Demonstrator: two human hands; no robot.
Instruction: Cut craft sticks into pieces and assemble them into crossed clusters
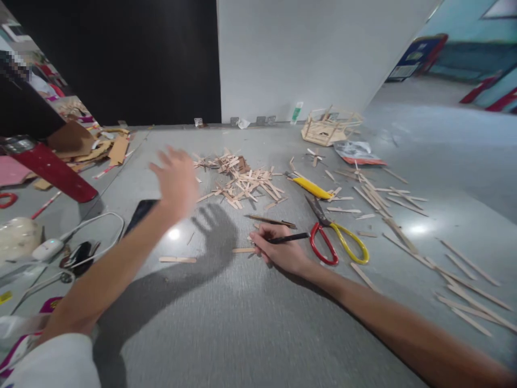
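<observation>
My left hand is raised over the table with its fingers spread, slightly blurred and holding nothing. Beyond it and to its right lies a heap of short wooden sticks. My right hand rests on the table, closed around a black pen. Under its fingertips a short wooden stick pokes out to the left. Just past that hand is a dark, thin pen-like tool. Scissors with red and yellow handles lie to its right. Another short wooden stick lies below my left hand.
A yellow cutter lies beyond the scissors. Long sticks are scattered at right. A stick-built frame and plastic packet stand near the wall. A red bottle, white cable and dark phone occupy the left.
</observation>
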